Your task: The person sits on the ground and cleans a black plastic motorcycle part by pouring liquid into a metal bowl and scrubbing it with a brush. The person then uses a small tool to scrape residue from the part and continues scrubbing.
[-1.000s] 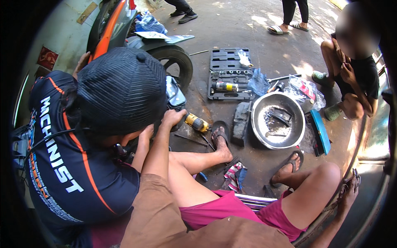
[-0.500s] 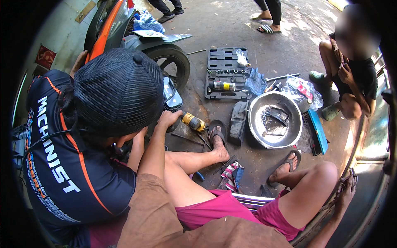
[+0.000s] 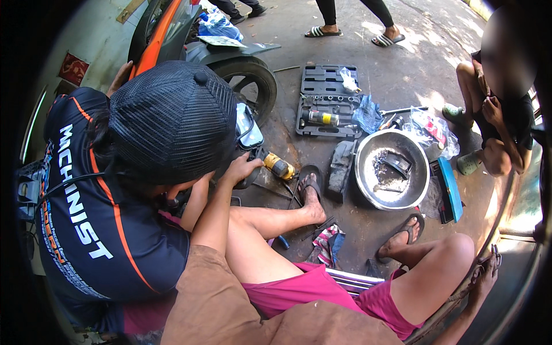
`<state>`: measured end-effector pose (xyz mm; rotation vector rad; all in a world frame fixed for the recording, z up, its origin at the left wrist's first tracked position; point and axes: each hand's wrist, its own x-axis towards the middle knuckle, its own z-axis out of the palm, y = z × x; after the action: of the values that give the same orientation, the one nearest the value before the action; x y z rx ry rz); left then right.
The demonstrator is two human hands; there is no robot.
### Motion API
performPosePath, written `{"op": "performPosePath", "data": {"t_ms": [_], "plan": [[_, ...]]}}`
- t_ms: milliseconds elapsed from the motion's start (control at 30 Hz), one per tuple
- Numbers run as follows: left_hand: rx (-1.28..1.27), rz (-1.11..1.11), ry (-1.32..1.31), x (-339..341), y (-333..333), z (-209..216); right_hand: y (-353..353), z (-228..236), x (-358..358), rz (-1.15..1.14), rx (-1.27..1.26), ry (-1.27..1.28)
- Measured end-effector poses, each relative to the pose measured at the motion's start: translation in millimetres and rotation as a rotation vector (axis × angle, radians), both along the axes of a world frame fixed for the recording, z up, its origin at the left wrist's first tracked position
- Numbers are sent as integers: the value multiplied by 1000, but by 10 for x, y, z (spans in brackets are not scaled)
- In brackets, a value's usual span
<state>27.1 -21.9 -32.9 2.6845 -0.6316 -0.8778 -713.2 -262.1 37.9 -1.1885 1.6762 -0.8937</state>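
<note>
My left arm reaches forward past the person in the black cap. My left hand (image 3: 244, 168) is closed around the black rear part of a yellow power drill (image 3: 279, 165), whose front points away from me to the right. The fingers' far side is partly hidden. Close behind the drill stands the motorbike wheel (image 3: 251, 86). Far to the right, my right hand (image 3: 486, 271) holds nothing that I can see. Its fingers are stretched and slightly apart, next to a dark curved bar (image 3: 495, 214).
A metal basin (image 3: 424, 183) holds dark parts, with a black tool case (image 3: 328, 83) beyond it. A blue-edged tray (image 3: 451, 190) lies beside the basin. The cap-wearing person (image 3: 167, 121) crouches at my left; another person (image 3: 500, 123) squats at right. A rag (image 3: 328, 244) lies by my feet.
The whole view has shifted slightly, so most things appear farther right. A person walking at the back has taken a step, legs now wide apart. My hands keep their places.
</note>
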Motion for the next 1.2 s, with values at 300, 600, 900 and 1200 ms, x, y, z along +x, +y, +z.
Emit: {"op": "performPosePath", "data": {"t_ms": [300, 600, 900, 1200], "plan": [[-360, 205, 141, -41, 397, 379, -42, -86, 51, 14, -66, -42], [-372, 407, -48, 366, 1309, 116, 47, -305, 236, -25, -90, -85], [109, 250, -309, 633, 1755, 365, -24, -271, 205, 81, -90, -40], [73, 268, -387, 549, 1826, 220, 94, -175, 224, 45, -130, -58]]}}
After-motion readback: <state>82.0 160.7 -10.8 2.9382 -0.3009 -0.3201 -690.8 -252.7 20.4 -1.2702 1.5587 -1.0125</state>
